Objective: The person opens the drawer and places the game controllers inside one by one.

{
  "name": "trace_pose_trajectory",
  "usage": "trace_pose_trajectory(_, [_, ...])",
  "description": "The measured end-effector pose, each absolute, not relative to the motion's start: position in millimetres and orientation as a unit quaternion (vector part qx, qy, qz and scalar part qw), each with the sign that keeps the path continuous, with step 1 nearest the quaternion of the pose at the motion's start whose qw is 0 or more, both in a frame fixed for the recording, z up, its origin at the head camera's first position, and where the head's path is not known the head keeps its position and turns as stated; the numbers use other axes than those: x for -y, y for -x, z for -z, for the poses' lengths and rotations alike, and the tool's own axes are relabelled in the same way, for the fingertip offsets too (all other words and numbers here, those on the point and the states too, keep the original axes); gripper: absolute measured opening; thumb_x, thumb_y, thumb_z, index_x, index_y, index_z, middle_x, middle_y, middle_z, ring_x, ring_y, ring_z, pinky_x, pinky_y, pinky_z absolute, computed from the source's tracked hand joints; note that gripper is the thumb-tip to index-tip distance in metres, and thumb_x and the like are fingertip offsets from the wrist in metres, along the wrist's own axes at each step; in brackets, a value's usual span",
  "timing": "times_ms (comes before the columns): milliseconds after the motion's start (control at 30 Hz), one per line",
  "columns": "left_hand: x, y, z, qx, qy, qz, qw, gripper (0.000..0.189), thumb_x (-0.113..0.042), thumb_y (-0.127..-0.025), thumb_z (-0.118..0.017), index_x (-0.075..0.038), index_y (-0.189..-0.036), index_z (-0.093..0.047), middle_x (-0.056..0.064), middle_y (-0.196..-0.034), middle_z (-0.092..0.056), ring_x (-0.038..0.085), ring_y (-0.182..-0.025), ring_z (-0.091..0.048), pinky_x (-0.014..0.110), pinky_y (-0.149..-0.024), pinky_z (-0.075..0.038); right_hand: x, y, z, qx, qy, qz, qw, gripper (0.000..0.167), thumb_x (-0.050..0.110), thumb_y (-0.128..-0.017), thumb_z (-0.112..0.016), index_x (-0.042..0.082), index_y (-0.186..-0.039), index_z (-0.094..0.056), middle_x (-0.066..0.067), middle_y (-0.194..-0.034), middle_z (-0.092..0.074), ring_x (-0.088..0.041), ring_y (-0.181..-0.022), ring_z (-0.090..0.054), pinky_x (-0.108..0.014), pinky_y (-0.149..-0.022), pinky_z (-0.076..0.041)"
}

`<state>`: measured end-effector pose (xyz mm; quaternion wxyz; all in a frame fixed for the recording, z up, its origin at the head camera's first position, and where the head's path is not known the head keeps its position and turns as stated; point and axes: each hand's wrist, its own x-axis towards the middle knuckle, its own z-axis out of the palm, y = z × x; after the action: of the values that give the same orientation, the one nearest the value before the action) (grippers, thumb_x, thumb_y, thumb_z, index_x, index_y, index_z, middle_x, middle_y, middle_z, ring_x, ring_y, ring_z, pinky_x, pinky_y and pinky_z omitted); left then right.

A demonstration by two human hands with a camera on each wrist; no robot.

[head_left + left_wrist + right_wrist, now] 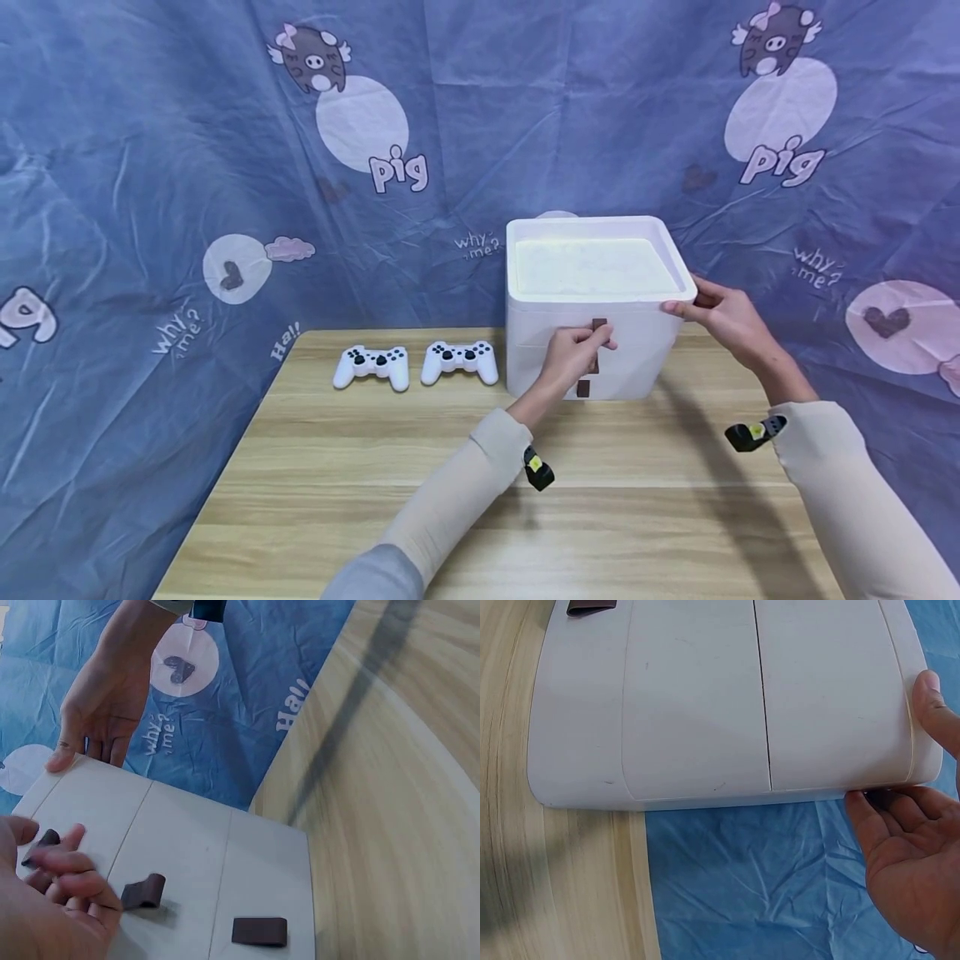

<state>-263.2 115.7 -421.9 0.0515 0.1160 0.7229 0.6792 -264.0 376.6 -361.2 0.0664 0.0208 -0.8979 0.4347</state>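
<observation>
A white drawer box [641,354] with a recessed top stands at the back of the wooden table. Several brown pull tabs run down its front, among them a middle tab [146,892] and a bottom tab [582,388]. My left hand [568,357] has its fingers curled at the top pull tab [599,322] and pinches it between thumb and fingers. At the box's upper right corner, my right hand [729,321] grips the edge, thumb on the front and fingers along the side. The drawer fronts look flush in the left wrist view.
Two white game controllers, a left one [371,367] and a right one [459,362], lie left of the box on the table [360,500]. Behind the table hangs a blue printed cloth [480,108].
</observation>
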Motion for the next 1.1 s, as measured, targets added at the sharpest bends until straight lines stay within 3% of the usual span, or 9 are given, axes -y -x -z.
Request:
trace_pose_trajectory(100, [-108.5, 262.8, 427.8, -0.731, -0.132, -0.666, 0.066, 0.043, -0.04, -0.103, -0.07, 0.001, -0.097, -0.081, -0.002, -0.054, -0.052, 0.009, -0.048, -0.046, 0.022, -0.049, -0.039, -375.0, 262.4, 360.5, 0.893, -0.027, -0.443, 0.073, 0.081, 0.04, -0.098, -0.078, 0.008, -0.162, -0.043, 0.032, -0.104, -0.068, 0.017, -0.095, -0.061, -0.009, -0.08, -0.045])
trace_pose_trajectory(233, [-102.0, 262.4, 436.4, -0.736, -0.141, -0.658, 0.079, 0.032, -0.027, -0.102, -0.07, 0.004, -0.099, -0.078, -0.004, -0.059, -0.057, 0.01, -0.051, -0.055, 0.024, -0.053, -0.047, -375.1, 258.8, 359.0, 0.891, -0.026, -0.447, 0.078, 0.081, 0.042, -0.097, -0.079, 0.008, -0.162, -0.044, 0.034, -0.101, -0.067, 0.018, -0.095, -0.061, -0.008, -0.081, -0.044])
trace_pose_trajectory(400, [-95.9, 260.1, 445.4, -0.753, -0.124, -0.642, 0.075, 0.017, -0.012, -0.101, -0.068, 0.001, -0.095, -0.077, 0.002, -0.066, -0.065, 0.009, -0.051, -0.06, 0.022, -0.051, -0.053, -375.2, 256.8, 358.0, 0.891, -0.022, -0.448, 0.074, 0.081, 0.046, -0.098, -0.077, 0.011, -0.163, -0.044, 0.04, -0.097, -0.064, 0.019, -0.096, -0.06, -0.007, -0.083, -0.044])
trace_pose_trajectory(500, [-94.2, 256.2, 450.4, -0.768, -0.112, -0.627, 0.065, 0.017, -0.012, -0.102, -0.068, 0.001, -0.098, -0.077, 0.011, -0.074, -0.073, 0.009, -0.051, -0.062, 0.033, -0.057, -0.062, -375.0, 257.1, 358.6, 0.892, -0.021, -0.447, 0.072, 0.082, 0.047, -0.097, -0.077, 0.011, -0.163, -0.044, 0.041, -0.097, -0.064, 0.019, -0.096, -0.06, -0.007, -0.083, -0.043])
trace_pose_trajectory(633, [-95.5, 252.8, 456.4, -0.799, -0.097, -0.591, 0.056, 0.022, -0.019, -0.104, -0.067, -0.001, -0.097, -0.077, 0.018, -0.084, -0.078, 0.013, -0.054, -0.069, 0.03, -0.056, -0.061, -374.3, 259.1, 358.9, 0.891, -0.023, -0.447, 0.074, 0.082, 0.047, -0.097, -0.078, 0.012, -0.163, -0.044, 0.039, -0.1, -0.065, 0.018, -0.096, -0.06, -0.008, -0.083, -0.044])
trace_pose_trajectory(767, [-101.8, 255.4, 462.0, -0.786, -0.086, -0.607, 0.079, 0.029, -0.025, -0.106, -0.064, 0.001, -0.102, -0.077, 0.016, -0.082, -0.079, 0.019, -0.059, -0.075, 0.027, -0.057, -0.061, -374.5, 261.1, 359.1, 0.892, -0.023, -0.446, 0.077, 0.081, 0.046, -0.097, -0.077, 0.012, -0.163, -0.043, 0.038, -0.1, -0.065, 0.018, -0.096, -0.06, -0.007, -0.082, -0.044])
trace_pose_trajectory(900, [-107.7, 259.5, 466.7, -0.717, -0.082, -0.683, 0.115, 0.035, -0.024, -0.109, -0.06, 0.007, -0.107, -0.076, 0.017, -0.082, -0.078, 0.013, -0.058, -0.071, 0.033, -0.065, -0.066, -374.7, 262.5, 360.9, 0.89, -0.021, -0.449, 0.073, 0.082, 0.045, -0.098, -0.078, 0.011, -0.163, -0.043, 0.035, -0.103, -0.066, 0.017, -0.096, -0.06, -0.008, -0.082, -0.045])
trace_pose_trajectory(1100, [-110.4, 258.5, 468.3, -0.7, -0.09, -0.701, 0.105, 0.038, -0.022, -0.109, -0.061, 0.013, -0.103, -0.076, 0.007, -0.07, -0.073, 0.006, -0.053, -0.064, 0.02, -0.054, -0.058, -374.9, 262.7, 361.9, 0.893, -0.017, -0.445, 0.069, 0.083, 0.046, -0.097, -0.078, 0.012, -0.164, -0.041, 0.031, -0.107, -0.068, 0.017, -0.097, -0.059, -0.011, -0.083, -0.044])
